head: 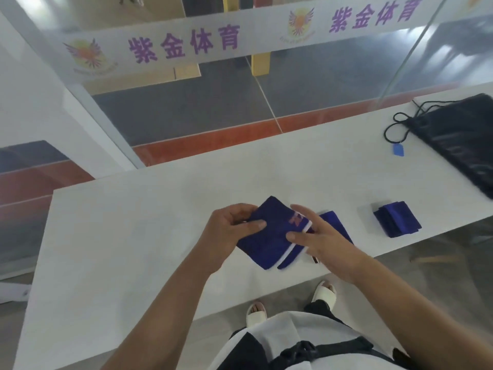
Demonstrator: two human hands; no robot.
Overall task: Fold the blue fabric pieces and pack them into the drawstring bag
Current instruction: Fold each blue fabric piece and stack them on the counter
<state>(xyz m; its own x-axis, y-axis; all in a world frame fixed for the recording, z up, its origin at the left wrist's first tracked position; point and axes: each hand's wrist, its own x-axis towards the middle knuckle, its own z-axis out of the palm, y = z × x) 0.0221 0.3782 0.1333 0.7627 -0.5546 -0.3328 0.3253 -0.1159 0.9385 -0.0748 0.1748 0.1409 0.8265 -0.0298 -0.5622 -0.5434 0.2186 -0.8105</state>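
A blue fabric piece [269,237] with a white stripe and red print lies partly folded near the front edge of the white table [133,236]. My left hand [226,233] pinches its left edge between thumb and fingers. My right hand [317,239] rests on its right part with straight fingers pressing down. A folded blue piece [397,222] lies to the right, apart from both hands. The black drawstring bag [461,140] lies flat at the far right, its cord [397,126] and a blue tag [398,150] trailing to its left.
A glass wall with a white banner [240,36] and purple lettering stands behind the table. The table's front edge runs just in front of my body and feet in white slippers [256,313].
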